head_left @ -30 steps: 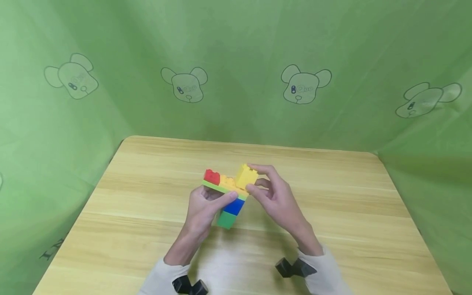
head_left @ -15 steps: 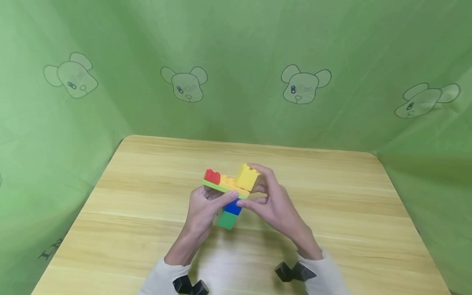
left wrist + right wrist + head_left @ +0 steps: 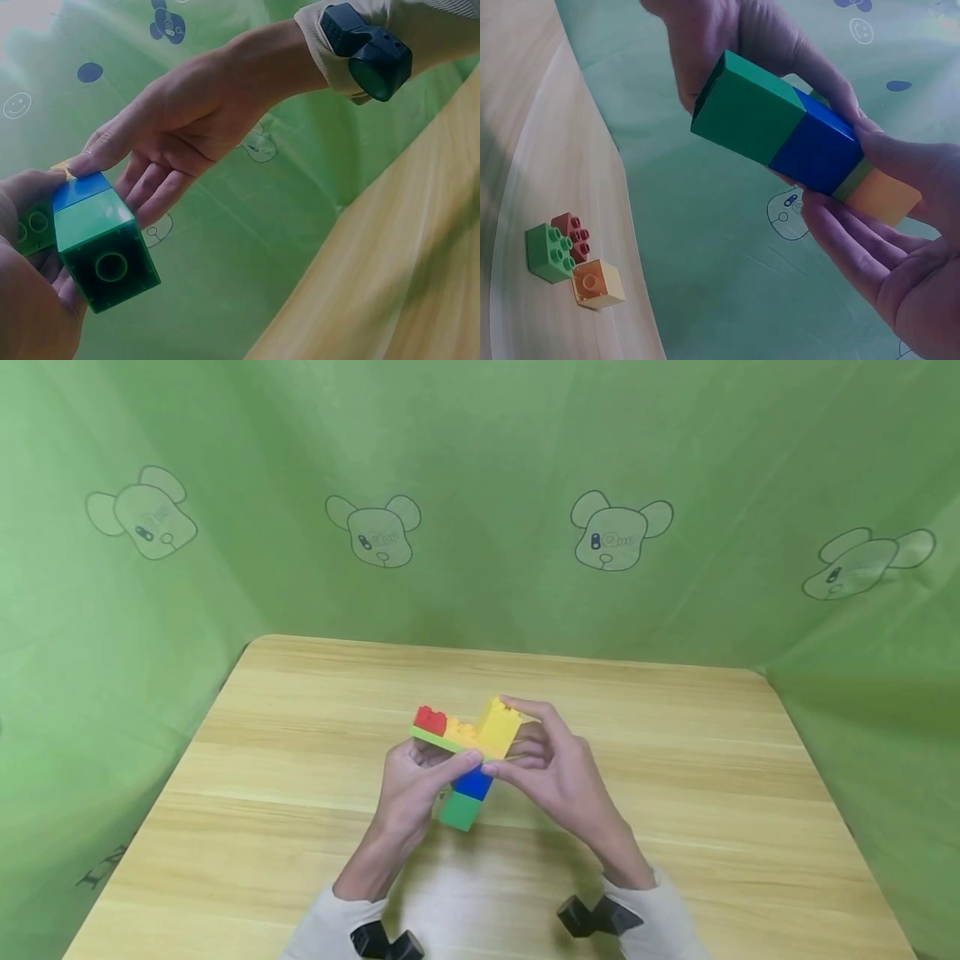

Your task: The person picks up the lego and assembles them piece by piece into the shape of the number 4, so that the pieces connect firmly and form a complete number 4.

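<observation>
Above the table, my left hand [image 3: 411, 785] grips a toy brick assembly by its thin lime-green plate [image 3: 437, 741]; its thumb lies along the near edge. A red brick [image 3: 431, 720], a low orange-yellow brick [image 3: 460, 727] and a taller yellow brick [image 3: 500, 728] stand on the plate. Below it hang a blue brick [image 3: 472, 783] and a green brick [image 3: 94, 223], its hollow underside showing in the left wrist view. My right hand [image 3: 564, 775] pinches the assembly's right end, index finger on top of the yellow brick and thumb by the blue brick.
In the right wrist view, loose green [image 3: 547, 255], red [image 3: 573, 234] and yellow [image 3: 600, 285] bricks lie close together on the wooden table [image 3: 300, 710]. Green cloth [image 3: 480, 593] surrounds the table. Black devices are strapped to both sleeves.
My right thumb has moved from the yellow brick down to beside the blue brick. The yellow brick now sits slightly lower on the assembly. My left hand has stayed nearly still.
</observation>
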`<state>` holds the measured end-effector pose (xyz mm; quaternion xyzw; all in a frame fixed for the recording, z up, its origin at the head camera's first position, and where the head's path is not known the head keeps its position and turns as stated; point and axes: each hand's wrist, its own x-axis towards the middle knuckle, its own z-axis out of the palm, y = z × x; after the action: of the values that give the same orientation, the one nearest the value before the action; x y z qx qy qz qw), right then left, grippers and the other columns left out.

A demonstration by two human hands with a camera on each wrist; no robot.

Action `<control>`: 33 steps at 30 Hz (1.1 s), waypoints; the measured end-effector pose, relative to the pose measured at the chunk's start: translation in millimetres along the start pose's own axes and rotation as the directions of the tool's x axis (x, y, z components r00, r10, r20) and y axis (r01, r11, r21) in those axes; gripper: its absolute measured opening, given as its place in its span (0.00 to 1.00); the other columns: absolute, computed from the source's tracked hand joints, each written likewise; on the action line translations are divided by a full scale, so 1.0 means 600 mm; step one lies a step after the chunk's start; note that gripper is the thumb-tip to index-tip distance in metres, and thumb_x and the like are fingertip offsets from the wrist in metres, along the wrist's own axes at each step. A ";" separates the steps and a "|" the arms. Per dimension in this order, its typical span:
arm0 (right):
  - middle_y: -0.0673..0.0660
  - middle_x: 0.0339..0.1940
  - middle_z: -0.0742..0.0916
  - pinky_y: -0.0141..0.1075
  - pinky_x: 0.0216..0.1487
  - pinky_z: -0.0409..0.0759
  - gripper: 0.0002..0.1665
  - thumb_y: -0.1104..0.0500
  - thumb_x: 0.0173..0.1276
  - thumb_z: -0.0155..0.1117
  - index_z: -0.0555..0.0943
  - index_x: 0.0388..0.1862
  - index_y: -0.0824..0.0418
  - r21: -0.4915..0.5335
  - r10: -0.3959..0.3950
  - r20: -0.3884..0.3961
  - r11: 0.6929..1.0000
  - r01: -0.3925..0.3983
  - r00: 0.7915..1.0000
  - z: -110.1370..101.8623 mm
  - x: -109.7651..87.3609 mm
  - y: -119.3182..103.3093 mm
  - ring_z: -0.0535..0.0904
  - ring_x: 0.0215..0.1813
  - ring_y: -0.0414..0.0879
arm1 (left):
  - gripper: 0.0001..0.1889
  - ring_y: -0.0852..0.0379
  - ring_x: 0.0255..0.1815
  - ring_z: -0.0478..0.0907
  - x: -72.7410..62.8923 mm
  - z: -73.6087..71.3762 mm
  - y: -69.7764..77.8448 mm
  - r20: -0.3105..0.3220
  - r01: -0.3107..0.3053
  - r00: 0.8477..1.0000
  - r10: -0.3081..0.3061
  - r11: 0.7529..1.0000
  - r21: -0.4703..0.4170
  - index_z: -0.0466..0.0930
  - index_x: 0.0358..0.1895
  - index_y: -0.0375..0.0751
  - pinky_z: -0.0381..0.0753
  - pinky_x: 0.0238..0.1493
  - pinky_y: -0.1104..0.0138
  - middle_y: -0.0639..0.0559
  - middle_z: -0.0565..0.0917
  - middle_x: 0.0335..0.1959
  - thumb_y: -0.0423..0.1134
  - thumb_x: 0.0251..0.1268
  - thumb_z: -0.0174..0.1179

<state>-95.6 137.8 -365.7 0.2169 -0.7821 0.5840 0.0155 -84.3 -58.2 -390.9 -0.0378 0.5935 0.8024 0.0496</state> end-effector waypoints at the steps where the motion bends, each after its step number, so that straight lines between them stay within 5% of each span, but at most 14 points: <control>1: 0.60 0.43 0.90 0.39 0.46 0.90 0.42 0.67 0.61 0.80 0.72 0.72 0.56 0.003 0.008 -0.007 1.000 -0.008 1.000 -0.001 -0.001 -0.001 0.89 0.42 0.47 | 0.25 0.46 0.53 0.85 0.000 0.000 0.000 0.002 0.003 1.000 -0.003 1.000 -0.005 0.80 0.60 0.29 0.84 0.58 0.60 0.38 0.87 0.52 0.31 0.58 0.75; 8: 0.63 0.54 0.86 0.40 0.50 0.89 0.46 0.66 0.66 0.76 0.64 0.78 0.55 0.050 0.052 -0.007 0.997 -0.051 0.999 0.005 -0.008 -0.001 0.87 0.51 0.52 | 0.26 0.47 0.53 0.84 0.000 0.003 0.000 0.032 0.016 0.999 -0.016 1.000 -0.006 0.81 0.60 0.32 0.85 0.57 0.60 0.40 0.87 0.53 0.34 0.58 0.76; 15: 0.66 0.73 0.73 0.43 0.49 0.89 0.54 0.68 0.68 0.74 0.54 0.84 0.49 0.166 0.049 0.027 0.985 -0.053 0.998 0.012 -0.018 0.007 0.83 0.61 0.62 | 0.24 0.48 0.62 0.78 -0.002 -0.002 -0.001 0.158 0.004 0.987 -0.008 1.000 0.025 0.81 0.61 0.37 0.79 0.65 0.57 0.43 0.84 0.58 0.37 0.62 0.74; 21: 0.66 0.68 0.74 0.44 0.50 0.89 0.55 0.69 0.68 0.71 0.54 0.85 0.45 0.189 0.053 0.015 0.981 -0.055 0.998 0.001 -0.024 0.015 0.84 0.60 0.60 | 0.27 0.49 0.69 0.75 -0.005 -0.016 0.001 0.254 -0.052 0.967 0.030 0.995 0.083 0.76 0.69 0.39 0.80 0.63 0.53 0.45 0.78 0.67 0.36 0.68 0.70; 27: 0.66 0.73 0.68 0.44 0.50 0.89 0.53 0.67 0.72 0.68 0.51 0.86 0.45 0.197 0.089 0.052 0.975 -0.098 0.995 -0.008 -0.031 0.016 0.79 0.65 0.67 | 0.33 0.45 0.54 0.83 -0.004 -0.034 0.005 0.258 -0.107 0.963 0.080 0.990 0.093 0.70 0.74 0.43 0.88 0.52 0.59 0.42 0.79 0.65 0.32 0.68 0.69; 33: 0.65 0.72 0.72 0.44 0.45 0.90 0.52 0.67 0.71 0.70 0.54 0.85 0.47 0.156 0.117 -0.013 0.981 -0.114 0.993 -0.022 -0.031 0.015 0.83 0.60 0.65 | 0.29 0.42 0.59 0.81 -0.002 -0.072 0.008 0.245 -0.146 0.961 0.126 0.987 0.063 0.69 0.72 0.35 0.85 0.58 0.51 0.39 0.79 0.63 0.30 0.70 0.65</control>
<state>-85.3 157.7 -374.8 0.1653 -0.7455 0.6452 -0.0268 -83.6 -100.9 -398.8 0.1024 0.6160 0.7781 0.0672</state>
